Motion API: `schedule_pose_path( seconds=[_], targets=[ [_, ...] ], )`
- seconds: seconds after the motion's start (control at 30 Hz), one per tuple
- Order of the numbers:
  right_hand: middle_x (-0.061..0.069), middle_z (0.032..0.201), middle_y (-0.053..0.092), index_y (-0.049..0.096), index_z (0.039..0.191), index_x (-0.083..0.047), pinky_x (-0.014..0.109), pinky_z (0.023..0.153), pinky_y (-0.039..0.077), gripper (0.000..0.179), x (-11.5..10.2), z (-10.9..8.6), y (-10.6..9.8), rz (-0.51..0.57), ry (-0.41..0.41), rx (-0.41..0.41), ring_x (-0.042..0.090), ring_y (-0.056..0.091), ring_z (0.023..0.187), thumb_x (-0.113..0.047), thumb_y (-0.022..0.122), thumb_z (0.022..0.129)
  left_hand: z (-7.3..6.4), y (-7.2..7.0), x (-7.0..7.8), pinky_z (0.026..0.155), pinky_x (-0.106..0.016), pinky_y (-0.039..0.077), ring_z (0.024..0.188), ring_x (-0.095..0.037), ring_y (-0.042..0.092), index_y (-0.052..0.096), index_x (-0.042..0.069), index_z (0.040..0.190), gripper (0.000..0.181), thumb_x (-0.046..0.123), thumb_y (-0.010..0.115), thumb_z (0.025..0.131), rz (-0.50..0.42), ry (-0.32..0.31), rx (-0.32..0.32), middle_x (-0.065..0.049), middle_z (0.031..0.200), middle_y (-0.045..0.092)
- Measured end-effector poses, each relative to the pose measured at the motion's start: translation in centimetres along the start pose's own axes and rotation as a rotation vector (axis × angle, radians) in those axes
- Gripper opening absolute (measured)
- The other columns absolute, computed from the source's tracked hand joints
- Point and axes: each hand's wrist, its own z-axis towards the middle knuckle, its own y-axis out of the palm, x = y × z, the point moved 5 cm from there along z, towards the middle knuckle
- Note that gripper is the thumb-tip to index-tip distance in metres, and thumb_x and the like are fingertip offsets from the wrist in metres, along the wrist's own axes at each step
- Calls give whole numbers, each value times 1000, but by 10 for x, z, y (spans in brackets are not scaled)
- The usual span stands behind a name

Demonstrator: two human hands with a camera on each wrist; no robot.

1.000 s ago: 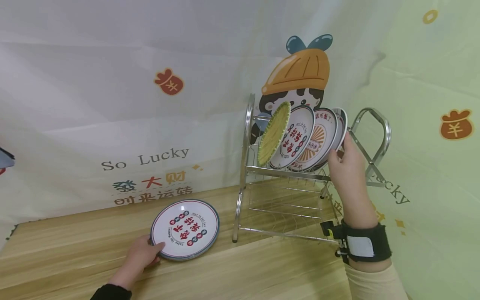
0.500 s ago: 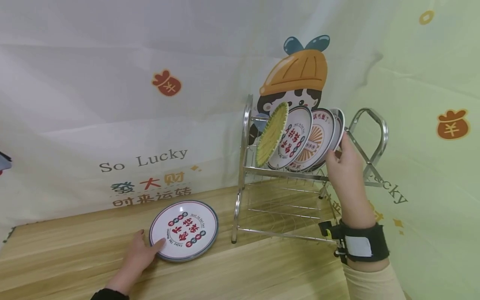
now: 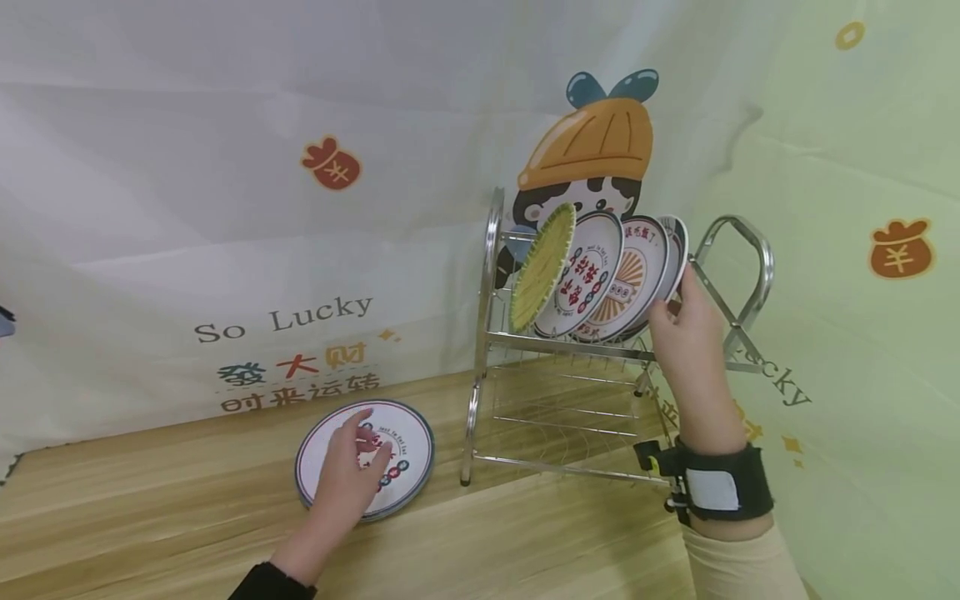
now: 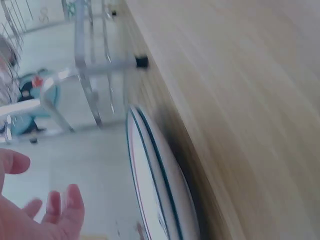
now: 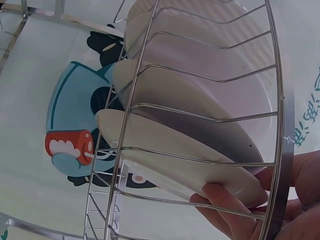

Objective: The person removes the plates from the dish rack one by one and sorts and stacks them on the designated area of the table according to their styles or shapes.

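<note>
My right hand (image 3: 686, 333) pinches the rim of the rightmost plate (image 3: 678, 242) in the upper tier of a metal dish rack (image 3: 570, 343). The right wrist view shows its fingertips (image 5: 225, 197) on that plate's white underside (image 5: 180, 150), behind the rack wires. Leaning alongside are a sunburst plate (image 3: 637, 267), a plate with red characters (image 3: 588, 271) and a yellow-green plate (image 3: 542, 271). My left hand (image 3: 348, 467) hovers over a stack of plates (image 3: 412, 467) on the table, fingers apart and holding nothing. Two rims (image 4: 150, 145) show in the left wrist view, apart from that hand.
The rack's lower tier (image 3: 562, 442) stands on the wooden table (image 3: 150, 517). A printed cloth (image 3: 187, 208) hangs right behind the table, and a curved metal handle (image 3: 761, 258) juts from the rack's right end.
My left hand has let go of the stacked plates' left rim and moved up and right over them. My right hand keeps its pinch on the racked plate.
</note>
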Motion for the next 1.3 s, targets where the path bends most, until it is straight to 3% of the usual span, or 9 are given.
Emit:
schedule_pose_path(
  seconds=[0.17, 0.37, 0.5, 0.63, 0.9, 1.07, 1.3],
  targets=[
    [8, 135, 38, 30, 136, -19, 38, 82, 48, 51, 0, 0, 1, -6, 8, 5, 31, 49, 109, -9, 39, 87, -3, 32, 19, 77, -31, 48, 100, -20, 50, 38, 15, 128, 49, 18, 58, 83, -123, 57, -65, -5, 110, 50],
    [6, 135, 37, 29, 137, -20, 37, 80, 49, 52, 0, 0, 1, 0, 14, 5, 30, 49, 109, -9, 39, 87, -5, 68, 34, 89, -38, 43, 112, -24, 44, 32, 12, 134, 55, 21, 55, 86, -194, 118, -162, -6, 126, 43],
    [6, 136, 36, 29, 136, -20, 36, 79, 49, 52, 1, 1, 2, 5, 13, 1, 30, 49, 109, -9, 39, 87, -4, 87, 39, 95, -40, 37, 116, -27, 41, 26, 8, 136, 54, 21, 50, 89, -250, 93, -202, -10, 133, 38],
    [8, 135, 37, 30, 136, -17, 37, 80, 49, 51, 2, 1, 1, 11, 24, 2, 30, 49, 109, -9, 40, 86, -1, 100, 39, 94, -39, 38, 114, -28, 43, 29, 5, 134, 50, 16, 47, 90, -288, 30, -149, -15, 128, 43],
    [13, 136, 34, 22, 138, -14, 38, 82, 47, 53, 1, 2, 3, 54, 66, -29, 31, 45, 113, -11, 38, 87, 3, 111, 35, 87, -38, 44, 100, -25, 54, 52, 3, 116, 31, 16, 50, 88, -267, -35, -34, -13, 109, 56],
    [17, 137, 30, 12, 140, -11, 36, 72, 51, 57, 2, 3, 4, 65, 87, -71, 33, 46, 111, -12, 36, 88, 2, 111, 37, 86, -37, 45, 98, -24, 54, 56, 5, 110, 27, 21, 51, 88, -258, -70, -18, -11, 105, 56],
    [21, 137, 27, 4, 140, -8, 36, 73, 51, 64, 4, 2, 2, 61, 109, -117, 34, 47, 110, -11, 41, 87, 3, 112, 36, 84, -37, 46, 96, -21, 55, 60, 10, 104, 25, 26, 53, 87, -231, -56, -19, -6, 100, 59]
  ],
)
